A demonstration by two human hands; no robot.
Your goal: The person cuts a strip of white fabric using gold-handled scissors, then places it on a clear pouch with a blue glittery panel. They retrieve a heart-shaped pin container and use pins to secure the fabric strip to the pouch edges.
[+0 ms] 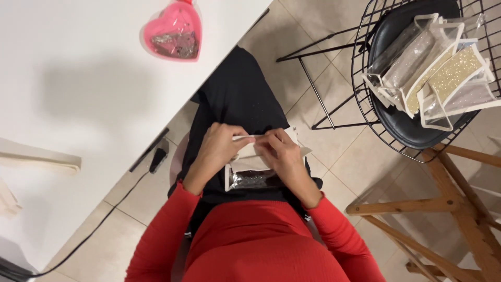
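Note:
A small clear pouch (250,175) with a white border and silver glitter inside rests on my lap over black trousers. My left hand (216,149) and my right hand (284,154) both pinch its top edge, fingertips meeting at the white rim. Red sleeves cover both forearms. The lower part of the pouch shows between my wrists; its upper part is hidden by my fingers.
A white table (78,94) lies to the left with a pink heart-shaped pouch (174,32) holding glitter. A black wire chair (412,73) at the upper right carries several clear glitter-filled pouches (443,68). A wooden frame (454,203) stands at the right. A black cable (120,198) runs over the tiled floor.

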